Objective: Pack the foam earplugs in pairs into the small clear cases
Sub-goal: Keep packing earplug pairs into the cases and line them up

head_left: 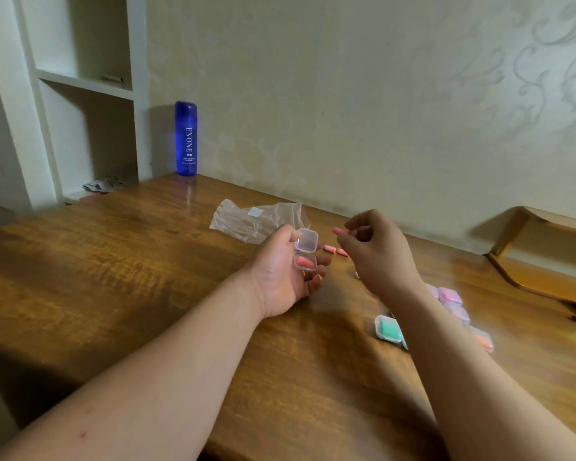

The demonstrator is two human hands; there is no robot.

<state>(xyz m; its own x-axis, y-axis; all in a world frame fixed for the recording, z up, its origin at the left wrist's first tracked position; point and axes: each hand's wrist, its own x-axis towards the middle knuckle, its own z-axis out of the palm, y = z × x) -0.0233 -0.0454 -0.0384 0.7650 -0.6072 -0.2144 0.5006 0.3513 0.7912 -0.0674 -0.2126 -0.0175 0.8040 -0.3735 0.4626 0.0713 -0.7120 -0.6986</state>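
Earplug [306, 262] inside open clear case [308, 240]

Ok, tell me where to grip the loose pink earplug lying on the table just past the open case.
Pinch the loose pink earplug across its middle, coming down from above. It lies flat on the table, so only its top and long sides are free. A second earplug lies close on its right, so keep the pinch narrow.

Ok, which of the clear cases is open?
The case in the left hand: its lid is flipped up, with one pink earplug inside. The filled cases lying on the table look closed.
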